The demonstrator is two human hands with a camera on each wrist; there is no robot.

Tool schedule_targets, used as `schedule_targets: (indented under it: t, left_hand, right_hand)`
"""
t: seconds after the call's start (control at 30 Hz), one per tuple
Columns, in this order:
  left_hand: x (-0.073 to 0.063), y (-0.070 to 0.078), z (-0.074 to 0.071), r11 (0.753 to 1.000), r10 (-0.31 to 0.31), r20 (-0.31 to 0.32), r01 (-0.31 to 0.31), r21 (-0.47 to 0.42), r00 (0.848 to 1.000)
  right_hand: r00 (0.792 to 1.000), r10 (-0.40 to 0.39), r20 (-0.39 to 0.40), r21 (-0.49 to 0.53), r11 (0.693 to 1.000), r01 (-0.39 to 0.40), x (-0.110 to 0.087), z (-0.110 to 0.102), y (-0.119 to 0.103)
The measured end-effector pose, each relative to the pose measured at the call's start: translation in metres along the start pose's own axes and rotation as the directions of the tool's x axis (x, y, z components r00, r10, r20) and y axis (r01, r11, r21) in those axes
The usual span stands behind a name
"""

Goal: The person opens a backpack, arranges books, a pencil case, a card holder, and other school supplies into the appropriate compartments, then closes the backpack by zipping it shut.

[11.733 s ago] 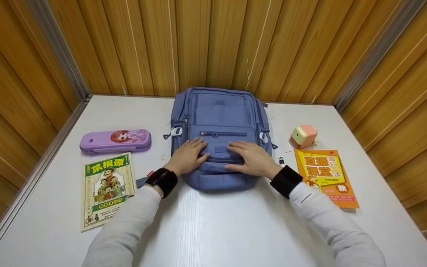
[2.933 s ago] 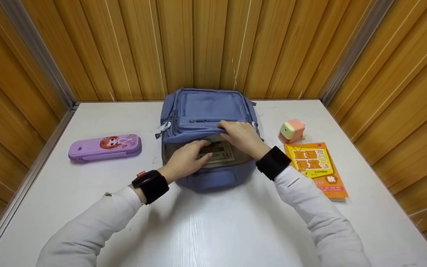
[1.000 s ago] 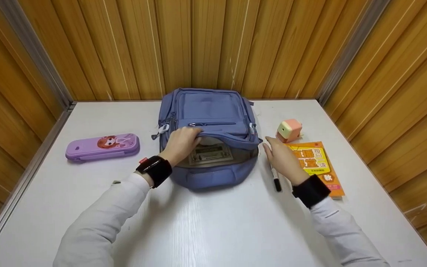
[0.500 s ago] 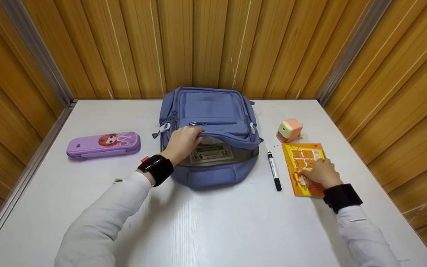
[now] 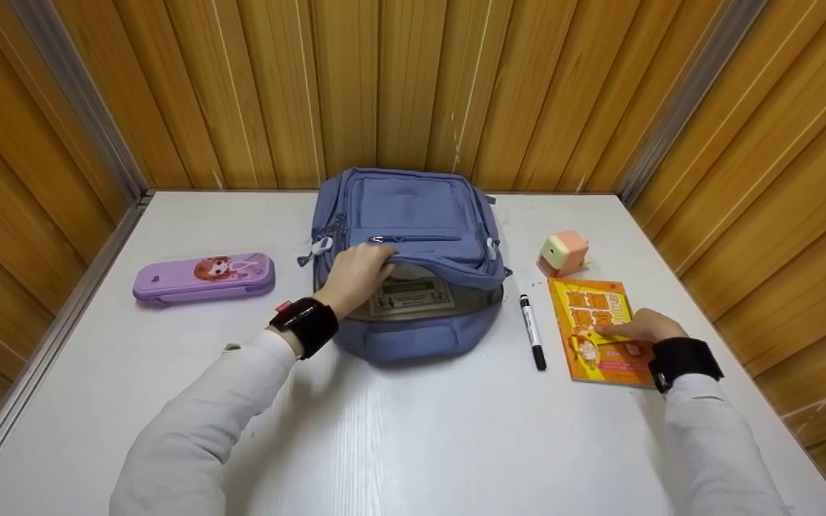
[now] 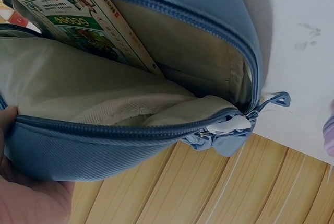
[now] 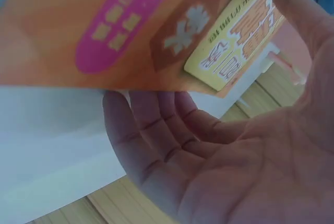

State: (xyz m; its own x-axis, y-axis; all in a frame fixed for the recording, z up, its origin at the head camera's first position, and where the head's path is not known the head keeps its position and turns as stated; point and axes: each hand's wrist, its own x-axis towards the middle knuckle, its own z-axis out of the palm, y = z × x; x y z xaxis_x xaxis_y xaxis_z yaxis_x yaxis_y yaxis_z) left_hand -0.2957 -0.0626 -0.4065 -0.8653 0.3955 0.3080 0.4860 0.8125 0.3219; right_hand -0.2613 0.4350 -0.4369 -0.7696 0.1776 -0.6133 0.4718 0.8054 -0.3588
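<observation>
A blue backpack (image 5: 413, 204) lies at the middle back with its front compartment unzipped. My left hand (image 5: 357, 276) pinches the upper edge of that opening and holds it raised. Inside sits a green-and-cream book (image 6: 78, 31), partly covered by the lining in the left wrist view. On the right, my right hand (image 5: 653, 326) grips the right side of an orange book (image 5: 585, 301). Its thumb lies on the cover, while the other fingers reach under the edge in the right wrist view. Between backpack and orange book is a black-and-white marker (image 5: 533, 333).
A purple pencil case (image 5: 205, 278) with a cartoon girl lies at the left. Behind the orange book stands a pink-and-cream pencil sharpener (image 5: 563, 253). Wood-patterned walls (image 5: 413, 86) enclose the white table (image 5: 413, 444) at the back and sides.
The backpack has been opened and the green book has gone from the table into it. My right hand has moved from beside the marker to the orange book, which has shifted slightly.
</observation>
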Motion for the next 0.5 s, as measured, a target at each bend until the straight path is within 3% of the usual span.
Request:
schedule_targets:
  t: [0.2,0.5]
  left_hand:
    - [-0.0012,0.0011,0.0017,1.000,0.002,0.000,-0.002,0.012,1.000]
    - [-0.0011,0.0020,0.0020,1.000,-0.002,0.015,0.001,0.019,1.000]
  right_hand:
    - [0.998,0.045,0.038,-0.041,0.998,-0.043,0.0049,-0.0105,0.0040]
    - [0.994,0.083,0.075,0.054,0.995,-0.087,0.0022,-0.0100,0.0080]
